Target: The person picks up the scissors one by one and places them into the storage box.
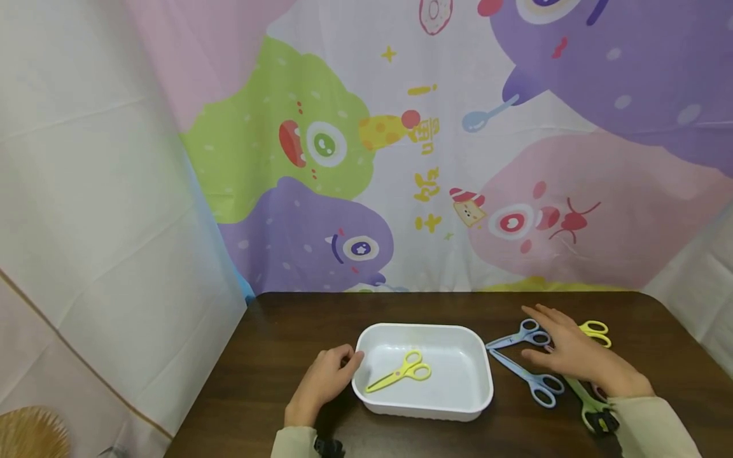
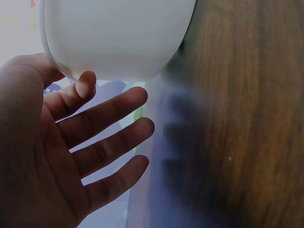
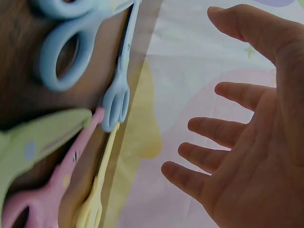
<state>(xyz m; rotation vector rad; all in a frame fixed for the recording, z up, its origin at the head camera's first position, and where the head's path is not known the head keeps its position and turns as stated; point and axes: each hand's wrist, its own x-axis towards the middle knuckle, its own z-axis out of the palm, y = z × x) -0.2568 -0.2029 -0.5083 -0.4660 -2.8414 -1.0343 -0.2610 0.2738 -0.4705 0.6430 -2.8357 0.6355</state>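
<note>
A shallow white tray (image 1: 425,415) stands on the table, holding one pair of yellow scissors (image 1: 395,378). At the tray's left end my left hand (image 1: 323,381) pinches the rim between thumb and index finger, its other fingers stretched out clear of the wall. My right hand (image 1: 575,350) hovers over a group of scissors right of the tray, fingers spread and nothing held. Beneath and around it lie two pairs of blue scissors (image 1: 518,369), green scissors (image 1: 585,399), pink scissors (image 3: 59,183) and another yellow pair (image 3: 97,190). In the head view, the hand hides most of the pink pair.
The dark wooden table (image 1: 275,356) ends at the back against a hanging cloth (image 1: 441,267) printed with cartoon monsters. White cloth (image 1: 114,191) also hangs along the left side. A round woven object (image 1: 34,432) shows at the lower left.
</note>
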